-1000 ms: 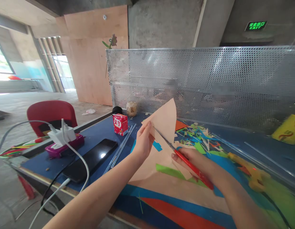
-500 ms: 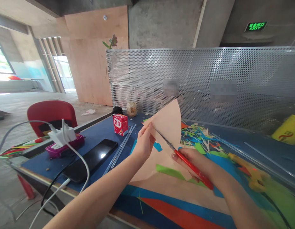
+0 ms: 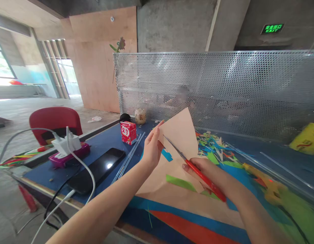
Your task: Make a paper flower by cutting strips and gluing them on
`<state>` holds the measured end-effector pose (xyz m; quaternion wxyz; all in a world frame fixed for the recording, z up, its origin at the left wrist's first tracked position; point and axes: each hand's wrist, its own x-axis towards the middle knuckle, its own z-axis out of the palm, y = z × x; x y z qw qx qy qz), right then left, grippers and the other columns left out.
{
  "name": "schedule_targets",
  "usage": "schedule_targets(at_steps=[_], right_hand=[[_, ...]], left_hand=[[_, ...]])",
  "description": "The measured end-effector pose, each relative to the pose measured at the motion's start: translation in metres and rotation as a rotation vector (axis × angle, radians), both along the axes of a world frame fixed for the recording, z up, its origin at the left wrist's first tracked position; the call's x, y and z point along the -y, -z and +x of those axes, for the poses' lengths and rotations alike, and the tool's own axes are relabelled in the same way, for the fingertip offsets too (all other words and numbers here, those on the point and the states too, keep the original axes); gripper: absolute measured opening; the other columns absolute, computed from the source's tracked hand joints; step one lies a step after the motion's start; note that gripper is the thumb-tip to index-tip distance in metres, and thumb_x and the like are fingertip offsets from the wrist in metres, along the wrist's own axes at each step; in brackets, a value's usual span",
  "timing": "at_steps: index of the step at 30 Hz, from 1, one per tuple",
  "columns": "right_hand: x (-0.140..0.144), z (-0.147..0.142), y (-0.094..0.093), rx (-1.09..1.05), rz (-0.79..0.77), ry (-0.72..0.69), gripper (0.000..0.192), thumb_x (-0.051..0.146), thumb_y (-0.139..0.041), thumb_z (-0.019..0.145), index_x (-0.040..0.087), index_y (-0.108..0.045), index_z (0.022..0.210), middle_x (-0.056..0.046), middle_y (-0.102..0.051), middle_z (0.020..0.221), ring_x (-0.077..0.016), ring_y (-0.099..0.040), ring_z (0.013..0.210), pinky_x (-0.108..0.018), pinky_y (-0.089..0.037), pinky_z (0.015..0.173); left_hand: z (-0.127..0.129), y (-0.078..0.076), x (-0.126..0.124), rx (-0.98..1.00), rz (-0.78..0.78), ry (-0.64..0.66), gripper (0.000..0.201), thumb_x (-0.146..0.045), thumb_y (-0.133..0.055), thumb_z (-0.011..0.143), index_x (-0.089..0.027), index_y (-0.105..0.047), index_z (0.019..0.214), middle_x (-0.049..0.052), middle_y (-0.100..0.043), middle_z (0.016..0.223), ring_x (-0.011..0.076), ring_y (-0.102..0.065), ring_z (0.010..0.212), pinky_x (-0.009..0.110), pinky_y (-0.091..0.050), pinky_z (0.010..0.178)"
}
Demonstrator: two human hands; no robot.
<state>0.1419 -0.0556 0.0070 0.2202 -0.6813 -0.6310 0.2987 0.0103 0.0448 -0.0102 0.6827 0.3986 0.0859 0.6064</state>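
Red scissors [image 3: 197, 173] gripped, hand [image 3: 152, 149] pinching paper [image 3: 177, 135]

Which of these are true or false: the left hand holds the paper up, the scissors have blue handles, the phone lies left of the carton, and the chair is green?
1. The left hand holds the peach paper up by its edge. True.
2. The scissors in the right hand have blue handles. False: the handles are red.
3. The phone lies left of the red carton, nearer the person. True.
4. The chair is green. False: it is red.
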Motion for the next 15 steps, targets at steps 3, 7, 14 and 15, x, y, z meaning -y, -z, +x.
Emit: schedule_targets(at_steps=[3, 7, 14, 15], right_hand=[[0.005, -0.004, -0.008, -0.069, -0.049, 0.005, 0.035, 0.048, -0.052, 0.075, 0.019, -0.039, 0.059, 0.005, -0.037, 0.047, -0.0079, -0.036, 0.041, -0.020, -0.026, 0.041], [0.006, -0.004, -0.006, -0.140, -0.024, -0.021, 0.031, 0.046, -0.050, 0.076, 0.020, -0.042, 0.061, 0.006, -0.036, 0.045, -0.0093, -0.038, 0.041, -0.023, -0.031, 0.045], [-0.008, 0.004, 0.017, 0.031, 0.071, 0.063, 0.031, 0.046, -0.051, 0.074, 0.021, -0.042, 0.058, 0.005, -0.035, 0.044, -0.0120, -0.038, 0.046, -0.024, -0.025, 0.046], [-0.009, 0.005, 0.018, 0.046, 0.074, 0.059, 0.032, 0.047, -0.051, 0.074, 0.021, -0.042, 0.057, 0.005, -0.034, 0.044, -0.0115, -0.037, 0.046, -0.024, -0.024, 0.045]], left_hand=[[-0.001, -0.002, 0.000, -0.013, 0.007, -0.008, 0.031, -0.029, -0.053, 0.078, -0.022, -0.058, 0.109, 0.004, -0.066, 0.102, 0.0173, -0.061, 0.091, 0.029, -0.048, 0.080], [0.001, -0.001, 0.003, -0.024, -0.008, -0.004, 0.032, -0.028, -0.053, 0.079, -0.021, -0.058, 0.109, 0.004, -0.066, 0.102, 0.0165, -0.061, 0.089, 0.026, -0.048, 0.077], [0.002, 0.001, 0.002, -0.019, -0.013, 0.021, 0.031, -0.027, -0.049, 0.081, -0.023, -0.057, 0.111, 0.003, -0.066, 0.101, 0.0150, -0.062, 0.086, 0.024, -0.048, 0.073], [0.002, 0.002, 0.002, -0.017, -0.006, 0.026, 0.032, -0.027, -0.049, 0.081, -0.023, -0.057, 0.112, 0.003, -0.066, 0.102, 0.0152, -0.062, 0.087, 0.024, -0.048, 0.074]])
